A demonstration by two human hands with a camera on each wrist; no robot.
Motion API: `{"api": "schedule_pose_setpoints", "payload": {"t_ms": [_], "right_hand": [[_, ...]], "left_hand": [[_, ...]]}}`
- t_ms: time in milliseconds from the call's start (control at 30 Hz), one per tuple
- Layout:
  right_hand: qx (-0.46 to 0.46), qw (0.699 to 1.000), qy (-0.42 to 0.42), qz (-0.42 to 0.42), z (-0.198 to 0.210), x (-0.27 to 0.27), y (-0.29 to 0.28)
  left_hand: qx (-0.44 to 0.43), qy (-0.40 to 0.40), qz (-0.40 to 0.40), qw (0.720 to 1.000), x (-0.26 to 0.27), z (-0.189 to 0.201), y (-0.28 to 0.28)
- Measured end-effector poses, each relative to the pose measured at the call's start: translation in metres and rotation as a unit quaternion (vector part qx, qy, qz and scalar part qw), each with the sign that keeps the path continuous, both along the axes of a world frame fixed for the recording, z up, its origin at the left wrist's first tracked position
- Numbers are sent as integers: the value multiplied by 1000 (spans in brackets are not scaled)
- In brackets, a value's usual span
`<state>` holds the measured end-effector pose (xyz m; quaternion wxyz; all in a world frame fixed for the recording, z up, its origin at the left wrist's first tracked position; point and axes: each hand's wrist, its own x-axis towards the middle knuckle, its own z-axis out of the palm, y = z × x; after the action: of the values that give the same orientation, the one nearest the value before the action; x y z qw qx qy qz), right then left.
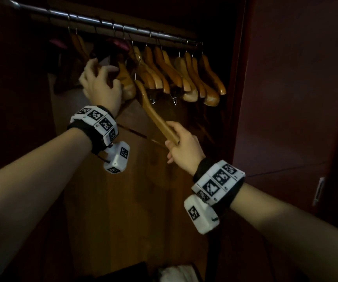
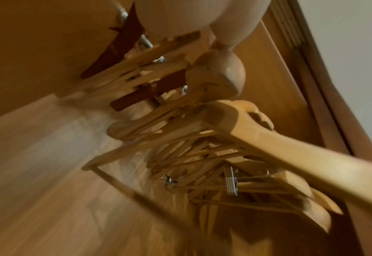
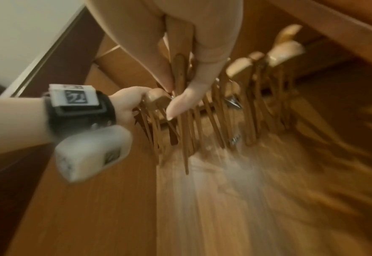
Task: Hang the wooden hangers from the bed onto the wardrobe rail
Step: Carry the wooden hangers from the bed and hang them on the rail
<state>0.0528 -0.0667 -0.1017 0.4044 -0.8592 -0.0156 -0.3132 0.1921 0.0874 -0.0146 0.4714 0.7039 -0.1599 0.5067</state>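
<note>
Hangers (image 1: 176, 76) of wood already fill the right part of the wardrobe rail (image 1: 107, 24), packed close together, and one more hanger (image 1: 154, 110) is coming in from below. I think the main danger is a tangle: its metal hook (image 1: 136, 68), which seems not yet to be over the rail, points up into the crowded row and could catch a neighbour's hook or one of the metal clips (image 1: 154, 100) beneath. A push from the far-low end could also knock a hung one off the rail.

The right hand (image 1: 181, 147) grips this hanger at its near lower arm end, fingers curled around the wood, thumb on top; the rest of the hanger rises up and to the left, away from the fingers. The left hand (image 1: 100, 82) is higher and further left, fingers curled around the shoulder end of a hung hanger (image 1: 126, 84), probably to hold the row aside. Between the two hands the gap on the rail looks narrow.
</note>
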Motion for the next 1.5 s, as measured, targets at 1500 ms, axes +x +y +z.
{"api": "schedule_pose_setpoints", "payload": {"t_ms": [1500], "right_hand": [[-83,990,-14,-117,102,120,80]], "left_hand": [[110,-85,-94,986,16,-4,43]]}}
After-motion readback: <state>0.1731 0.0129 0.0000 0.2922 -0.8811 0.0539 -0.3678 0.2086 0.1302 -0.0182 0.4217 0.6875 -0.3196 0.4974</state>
